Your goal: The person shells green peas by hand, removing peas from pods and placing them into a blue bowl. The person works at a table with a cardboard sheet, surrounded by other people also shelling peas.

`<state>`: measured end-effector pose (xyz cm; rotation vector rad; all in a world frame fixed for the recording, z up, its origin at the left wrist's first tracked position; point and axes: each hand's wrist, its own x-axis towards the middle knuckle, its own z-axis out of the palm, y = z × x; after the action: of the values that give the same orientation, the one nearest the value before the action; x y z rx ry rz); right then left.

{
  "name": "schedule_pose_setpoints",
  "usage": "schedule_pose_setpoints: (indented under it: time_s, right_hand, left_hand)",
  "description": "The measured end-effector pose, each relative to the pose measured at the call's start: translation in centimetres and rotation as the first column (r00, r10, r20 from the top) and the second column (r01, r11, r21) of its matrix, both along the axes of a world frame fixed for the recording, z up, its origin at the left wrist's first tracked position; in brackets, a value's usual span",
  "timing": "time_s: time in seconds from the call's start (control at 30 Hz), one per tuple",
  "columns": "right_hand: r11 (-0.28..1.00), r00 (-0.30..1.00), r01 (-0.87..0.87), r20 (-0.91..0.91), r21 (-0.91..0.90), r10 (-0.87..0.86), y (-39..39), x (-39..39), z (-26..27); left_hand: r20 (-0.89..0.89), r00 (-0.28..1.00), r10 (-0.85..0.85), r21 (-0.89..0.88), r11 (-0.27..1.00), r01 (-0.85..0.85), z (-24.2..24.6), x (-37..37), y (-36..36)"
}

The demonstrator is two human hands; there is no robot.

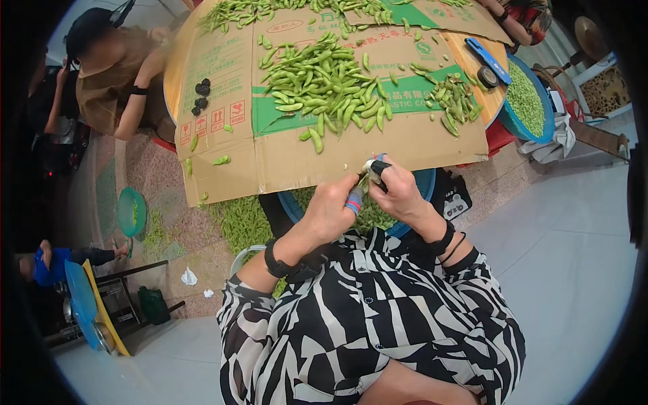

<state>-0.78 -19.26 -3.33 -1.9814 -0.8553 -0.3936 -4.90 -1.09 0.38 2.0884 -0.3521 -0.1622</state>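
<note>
Just past the near edge of a flattened cardboard sheet [223, 177], my left hand [329, 205] and my right hand [400, 187] meet, fingertips together. Between them is a pale green soybean pod [365, 181], partly hidden by the fingers. Blue and black wrappings cover some fingertips. Below my hands, a blue basin [428, 185] holds shelled green beans [372, 217]. A heap of whole green pods [319, 83] lies on the cardboard in front of me. To its right sits a smaller pile of darker, brownish pods [453, 98].
A blue box [486, 59] and a roll of black tape [487, 77] lie on the wooden table [496, 101]. Another blue basin [549, 126] of beans stands at right. One person [121, 76] sits at left, another [526, 20] at far right. Empty pods [245, 223] cover the floor.
</note>
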Motion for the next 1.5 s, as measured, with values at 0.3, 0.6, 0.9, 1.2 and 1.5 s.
schedule_pose_setpoints:
  time_s: [0.3, 0.6, 0.9, 1.2, 1.5]
  right_hand:
    - [0.979, 0.989, -0.143, 0.020, -0.143, 0.148, -2.0, -0.9, 1.6]
    - [0.992, 0.947, -0.114, -0.295, 0.056, 0.126, -1.1, -0.2, 2.1]
    - [0.923, 0.582, 0.050, -0.762, 0.381, 0.283, -1.8, -0.8, 2.1]
    - [0.690, 0.509, 0.385, -0.765, 0.612, 0.394, 4.9, 0.2, 0.9]
    - [0.683, 0.412, 0.377, -0.774, 0.626, 0.481, 0.2, 1.7, 2.4]
  left_hand:
    - [-0.207, 0.967, -0.149, 0.716, 0.650, 0.254, 3.4, -5.3, 7.2]
    - [0.472, 0.862, -0.183, 0.538, 0.835, -0.118, 2.0, 4.5, 6.2]
    - [0.523, 0.848, -0.085, 0.256, 0.965, -0.062, 1.2, 7.6, 3.8]
    - [0.308, 0.873, 0.377, -0.224, 0.921, -0.319, -2.4, 6.1, -2.0]
    - [0.531, 0.840, 0.112, 0.095, 0.977, -0.190, 1.4, 6.5, 2.4]
